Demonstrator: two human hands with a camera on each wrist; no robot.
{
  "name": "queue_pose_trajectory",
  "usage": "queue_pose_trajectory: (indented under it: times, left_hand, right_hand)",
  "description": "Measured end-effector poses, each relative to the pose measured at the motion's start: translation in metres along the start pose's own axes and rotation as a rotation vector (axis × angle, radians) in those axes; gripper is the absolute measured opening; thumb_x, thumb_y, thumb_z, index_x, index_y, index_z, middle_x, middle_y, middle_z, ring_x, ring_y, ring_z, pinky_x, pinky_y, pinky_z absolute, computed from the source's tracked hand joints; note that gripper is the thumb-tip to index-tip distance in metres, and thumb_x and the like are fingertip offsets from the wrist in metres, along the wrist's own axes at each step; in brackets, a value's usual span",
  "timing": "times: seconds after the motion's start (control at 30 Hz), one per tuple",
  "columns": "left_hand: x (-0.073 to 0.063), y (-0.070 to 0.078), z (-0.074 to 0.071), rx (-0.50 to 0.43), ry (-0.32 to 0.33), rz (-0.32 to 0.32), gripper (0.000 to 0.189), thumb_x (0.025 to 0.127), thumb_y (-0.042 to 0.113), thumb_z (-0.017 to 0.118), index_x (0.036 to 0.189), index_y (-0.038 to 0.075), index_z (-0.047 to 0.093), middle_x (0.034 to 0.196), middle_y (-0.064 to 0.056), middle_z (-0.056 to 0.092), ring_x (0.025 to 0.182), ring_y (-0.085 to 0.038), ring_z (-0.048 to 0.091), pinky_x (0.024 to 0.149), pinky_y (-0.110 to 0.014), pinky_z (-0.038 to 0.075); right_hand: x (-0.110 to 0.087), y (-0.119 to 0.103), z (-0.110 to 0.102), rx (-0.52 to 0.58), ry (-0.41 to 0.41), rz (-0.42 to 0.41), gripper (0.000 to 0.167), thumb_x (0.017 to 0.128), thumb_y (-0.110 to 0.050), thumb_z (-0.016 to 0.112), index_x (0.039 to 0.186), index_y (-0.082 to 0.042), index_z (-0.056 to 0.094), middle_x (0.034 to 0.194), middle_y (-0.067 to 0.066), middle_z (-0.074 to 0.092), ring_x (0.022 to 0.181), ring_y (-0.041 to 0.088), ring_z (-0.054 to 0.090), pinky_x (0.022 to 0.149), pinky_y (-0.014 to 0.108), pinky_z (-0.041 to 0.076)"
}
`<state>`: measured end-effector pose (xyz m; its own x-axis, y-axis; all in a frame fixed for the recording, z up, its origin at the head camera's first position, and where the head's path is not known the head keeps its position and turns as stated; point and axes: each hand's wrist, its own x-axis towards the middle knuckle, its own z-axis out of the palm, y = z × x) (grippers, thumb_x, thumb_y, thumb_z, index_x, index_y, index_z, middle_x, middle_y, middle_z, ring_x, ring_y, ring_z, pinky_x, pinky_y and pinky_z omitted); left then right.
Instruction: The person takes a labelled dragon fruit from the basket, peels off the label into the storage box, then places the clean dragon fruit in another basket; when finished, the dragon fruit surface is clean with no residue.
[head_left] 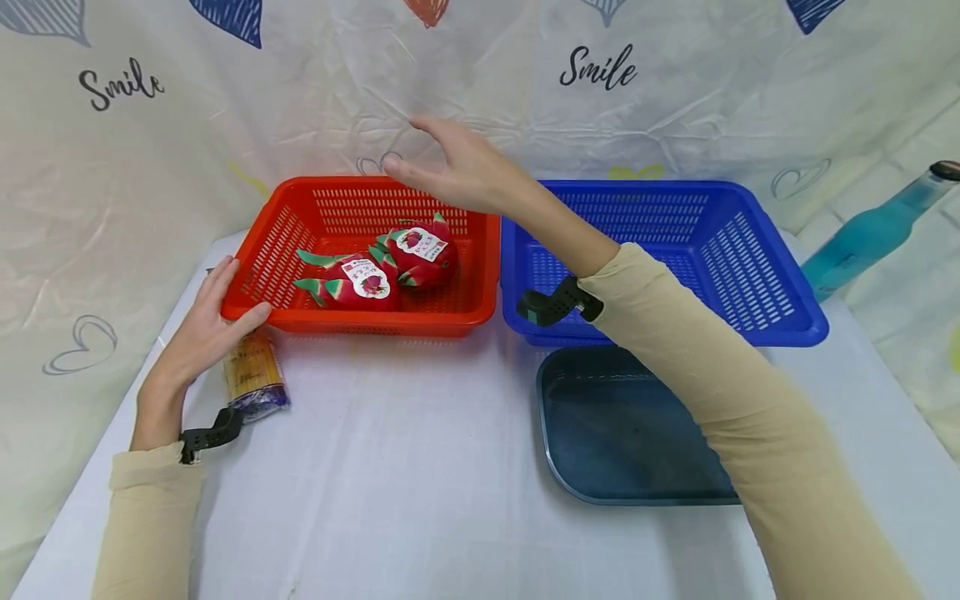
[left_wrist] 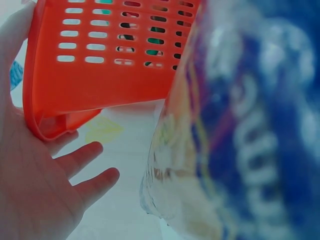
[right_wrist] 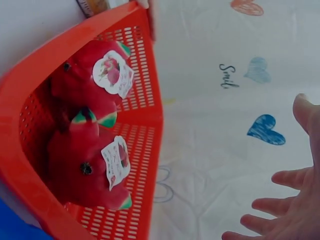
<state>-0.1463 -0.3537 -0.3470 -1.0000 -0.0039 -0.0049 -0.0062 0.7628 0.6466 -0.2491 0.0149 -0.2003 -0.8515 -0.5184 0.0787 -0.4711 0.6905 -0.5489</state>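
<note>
Two red dragon fruits with green tips and white labels lie in the red basket: one at the front left (head_left: pixel 348 292), the other behind it to the right (head_left: pixel 427 260). At the basket's (head_left: pixel 375 320) left front corner rests my left hand (head_left: pixel 202 337), thumb by the front rim and fingers spread along the left side. Beneath that wrist is a clear-wrapped yellow package (head_left: pixel 251 367) with a purple-blue end, large and blurred in the left wrist view. My right hand (head_left: pixel 468 171) hovers over the red basket's back right rim, holding nothing, its fingers spread in the right wrist view.
Right of the red basket stands a blue basket (head_left: pixel 780 335), partly covered by my right forearm. In front of it sits a dark grey-blue tray (head_left: pixel 622 450). A bottle of turquoise liquid (head_left: pixel 862 242) stands at the far right. A printed cloth (head_left: pixel 495 92) hangs behind.
</note>
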Motion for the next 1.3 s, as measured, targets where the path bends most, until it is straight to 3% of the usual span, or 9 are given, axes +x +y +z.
queue_pose_trajectory:
  times: [0.17,0.4,0.53,0.77,1.1,1.3]
  left_hand:
    - [0.0,0.0,0.001,-0.008,-0.005,-0.002,0.087,0.092,0.047,0.055,0.157,0.026,0.001,0.165,-0.001,-0.009,0.148,-0.044,0.009,0.1,-0.077,0.027]
    - [-0.002,0.001,-0.002,-0.02,-0.004,0.001,0.086,0.093,0.046,0.054,0.157,0.026,0.0,0.165,-0.001,-0.009,0.148,-0.045,0.011,0.101,-0.077,0.027]
    - [-0.002,0.002,-0.001,-0.03,-0.007,0.001,0.086,0.093,0.046,0.054,0.157,0.025,0.001,0.165,-0.001,-0.009,0.148,-0.045,0.01,0.102,-0.077,0.026]
    - [-0.001,0.002,-0.001,-0.032,-0.006,0.004,0.086,0.093,0.046,0.053,0.157,0.025,0.001,0.165,-0.001,-0.009,0.148,-0.045,0.01,0.102,-0.077,0.025]
    - [0.0,0.003,0.0,-0.032,-0.011,-0.002,0.086,0.093,0.047,0.054,0.157,0.025,0.001,0.165,-0.001,-0.009,0.147,-0.046,0.013,0.102,-0.076,0.028]
    - [0.001,-0.001,-0.002,-0.045,-0.012,-0.003,0.086,0.092,0.046,0.055,0.157,0.026,0.002,0.165,0.001,-0.009,0.149,-0.043,0.009,0.104,-0.077,0.023]
  right_hand:
    - [0.015,0.006,0.01,-0.021,-0.034,-0.012,0.079,0.091,-0.063,0.046,0.155,-0.022,0.024,0.162,-0.005,0.024,0.15,0.013,0.021,0.123,0.037,0.022]
    - [0.043,0.014,0.03,-0.132,-0.175,-0.002,0.082,0.09,-0.063,0.05,0.154,-0.018,0.027,0.159,0.0,0.031,0.147,0.018,0.028,0.12,0.04,0.029]
    - [0.053,0.016,0.039,-0.116,-0.225,0.001,0.081,0.091,-0.061,0.05,0.154,-0.015,0.027,0.158,0.003,0.032,0.147,0.019,0.03,0.12,0.039,0.028]
    - [0.064,0.023,0.055,-0.026,-0.236,-0.001,0.079,0.093,-0.057,0.049,0.154,-0.013,0.025,0.158,0.005,0.032,0.147,0.02,0.03,0.121,0.038,0.027]
    - [0.071,0.038,0.066,-0.023,-0.31,0.15,0.084,0.091,-0.064,0.044,0.155,-0.014,0.022,0.16,0.004,0.027,0.147,0.021,0.028,0.121,0.039,0.026]
    - [0.075,0.041,0.072,-0.013,-0.369,0.167,0.088,0.09,-0.068,0.042,0.156,-0.016,0.015,0.163,0.003,0.021,0.15,0.021,0.022,0.123,0.04,0.022]
